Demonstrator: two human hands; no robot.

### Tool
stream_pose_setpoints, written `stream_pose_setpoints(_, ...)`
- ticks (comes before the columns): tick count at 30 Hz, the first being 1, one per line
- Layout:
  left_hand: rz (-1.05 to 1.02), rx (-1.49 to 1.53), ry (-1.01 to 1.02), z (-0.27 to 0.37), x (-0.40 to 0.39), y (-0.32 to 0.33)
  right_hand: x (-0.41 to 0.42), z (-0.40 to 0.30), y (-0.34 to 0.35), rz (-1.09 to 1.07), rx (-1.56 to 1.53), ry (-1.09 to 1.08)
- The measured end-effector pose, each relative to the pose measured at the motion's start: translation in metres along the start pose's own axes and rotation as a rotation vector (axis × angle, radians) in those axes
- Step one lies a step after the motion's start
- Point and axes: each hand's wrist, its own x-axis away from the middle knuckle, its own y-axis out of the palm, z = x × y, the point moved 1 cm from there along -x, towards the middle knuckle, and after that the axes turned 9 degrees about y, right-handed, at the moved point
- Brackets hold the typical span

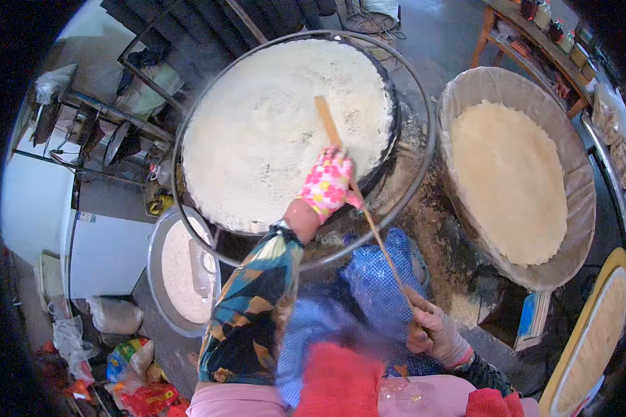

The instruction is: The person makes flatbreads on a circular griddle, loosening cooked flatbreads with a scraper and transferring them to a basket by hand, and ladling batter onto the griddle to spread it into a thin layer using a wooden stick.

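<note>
A large round griddle (287, 130) is covered by a pale layer of batter or pancake. My left hand (329, 185), in a pink flowered glove, reaches over the griddle's near right part, its fingers closed on the shaft of a long wooden spatula (327, 121). The flat blade rests on or just above the pale layer. Lower right, my right hand (435, 333), in a light glove with fingertips that look bare, grips the thin handle end of the same tool.
A metal ring (432, 130) surrounds the griddle. To the right stands a lined round basket (579, 208) holding pale round sheets. A metal basin (159, 292) of pale flour or batter, with a plastic scoop, sits left. Blue woven cloth (375, 271) covers my knees. A wooden table (542, 41) stands upper right.
</note>
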Motion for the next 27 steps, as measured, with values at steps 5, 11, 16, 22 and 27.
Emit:
stream_pose_setpoints(5, 0.015, -0.062, -0.118, -0.042, 0.044, -0.02, -0.034, -0.014, 0.028, -0.138, -0.039, 0.112)
stream_pose_setpoints(11, 0.128, -0.12, -0.238, -0.094, 0.17, -0.043, -0.09, -0.004, 0.069, -0.201, 0.469, -0.048)
stream_pose_setpoints(16, 0.006, -0.226, -0.453, -0.068, 0.255, -0.057, -0.109, 0.01, 0.081, -0.018, 1.143, -0.469)
stream_pose_setpoints(22, 0.231, -0.189, -0.169, 0.003, 0.15, -0.072, -0.043, 0.023, 0.013, 0.181, 1.221, -0.784)
stream_pose_setpoints(27, 0.113, 0.151, 0.226, 0.019, -0.073, -0.033, 0.001, 0.013, 0.008, 0.62, 0.532, -0.554)
